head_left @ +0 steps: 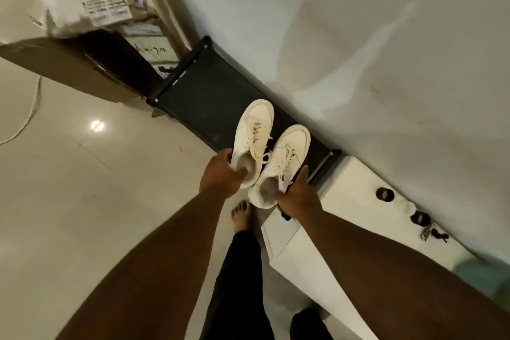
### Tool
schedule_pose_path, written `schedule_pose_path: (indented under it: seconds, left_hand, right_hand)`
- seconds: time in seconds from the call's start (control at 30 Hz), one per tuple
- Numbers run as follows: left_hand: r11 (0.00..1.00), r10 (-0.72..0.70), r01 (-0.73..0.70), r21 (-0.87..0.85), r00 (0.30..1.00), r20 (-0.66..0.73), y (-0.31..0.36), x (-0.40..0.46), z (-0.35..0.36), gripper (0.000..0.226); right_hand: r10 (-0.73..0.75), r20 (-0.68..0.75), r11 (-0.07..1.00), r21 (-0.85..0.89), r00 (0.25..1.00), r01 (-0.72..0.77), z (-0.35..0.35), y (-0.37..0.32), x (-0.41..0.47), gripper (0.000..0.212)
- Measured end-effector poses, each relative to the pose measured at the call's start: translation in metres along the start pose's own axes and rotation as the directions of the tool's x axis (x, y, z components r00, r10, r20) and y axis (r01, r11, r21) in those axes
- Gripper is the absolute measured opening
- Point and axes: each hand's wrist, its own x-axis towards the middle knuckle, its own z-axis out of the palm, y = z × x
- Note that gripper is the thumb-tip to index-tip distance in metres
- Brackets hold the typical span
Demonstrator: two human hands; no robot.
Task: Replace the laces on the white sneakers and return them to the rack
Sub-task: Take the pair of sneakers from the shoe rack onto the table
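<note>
Your left hand is gripping one white sneaker by its heel collar, while your right hand is curling around the other sneaker just beside it, toes pointing away from both hands, hanging above the black rack, probably for setting down level.

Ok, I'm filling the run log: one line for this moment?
left hand: holds left sneaker | right hand: holds right sneaker | both laced, over black rack
</note>
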Motion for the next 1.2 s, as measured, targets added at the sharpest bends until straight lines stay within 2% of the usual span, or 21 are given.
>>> schedule_pose_path:
  seconds: [0.07, 0.17, 0.3, 0.4, 0.5, 0.7, 0.8, 0.9, 1.0, 1.1, 1.2]
  left_hand:
    - [1.000, -0.012, 0.012, 0.027, 1.000, 0.010, 0.007, 0.019, 0.004, 0.075]
    - [0.982, -0.122, 0.106, 0.154, 0.988, 0.099, 0.016, 0.037, 0.007, 0.067]
    - [0.936, -0.102, 0.059, 0.346, 0.989, 0.107, 0.012, 0.043, 0.012, 0.059]
    - [0.937, -0.109, 0.060, 0.345, 0.986, 0.124, 0.010, 0.031, 0.011, 0.064]
    - [0.928, -0.079, 0.029, 0.371, 0.990, 0.120, 0.010, -0.004, 0.015, 0.056]
    - [0.932, 0.068, -0.098, 0.350, 0.993, 0.099, 0.009, -0.096, 0.052, 0.033]
    - [0.923, 0.100, -0.146, 0.356, 0.985, 0.144, 0.015, -0.138, 0.083, 0.033]
    - [0.917, 0.101, -0.160, 0.365, 0.979, 0.175, 0.020, -0.166, 0.116, 0.042]
    - [0.886, 0.139, -0.215, 0.411, 0.968, 0.207, 0.039, -0.199, 0.165, 0.056]
    - [0.862, 0.220, -0.300, 0.409, 0.948, 0.231, 0.055, -0.233, 0.217, 0.057]
    - [0.856, 0.266, -0.349, 0.382, 0.930, 0.254, 0.061, -0.248, 0.256, 0.056]
  right_hand:
    - [0.033, 0.013, 0.999, 0.037, 0.999, -0.034, 0.007, -0.002, 0.019, 0.112]
    - [0.071, 0.016, 0.996, 0.060, 0.997, -0.072, 0.010, -0.006, 0.042, 0.112]
    - [0.064, 0.012, 0.997, 0.030, 0.998, -0.064, 0.019, -0.001, 0.058, 0.111]
    - [0.020, -0.003, 0.999, 0.031, 1.000, -0.020, 0.019, 0.008, 0.053, 0.105]
    - [-0.082, -0.058, 0.993, 0.075, 0.995, 0.087, 0.013, 0.031, 0.031, 0.095]
    - [-0.178, -0.125, 0.982, 0.039, 0.976, 0.185, 0.006, 0.112, -0.036, 0.091]
    - [-0.193, -0.181, 0.976, 0.068, 0.964, 0.208, 0.009, 0.163, -0.060, 0.092]
    - [-0.166, -0.229, 0.977, 0.090, 0.959, 0.191, 0.012, 0.211, -0.078, 0.090]
    - [-0.067, -0.277, 0.987, 0.120, 0.959, 0.104, 0.004, 0.277, -0.094, 0.088]
    - [0.028, -0.280, 0.986, 0.163, 0.960, 0.019, 0.000, 0.344, -0.102, 0.086]
    - [0.060, -0.293, 0.985, 0.172, 0.954, -0.009, -0.002, 0.391, -0.102, 0.085]
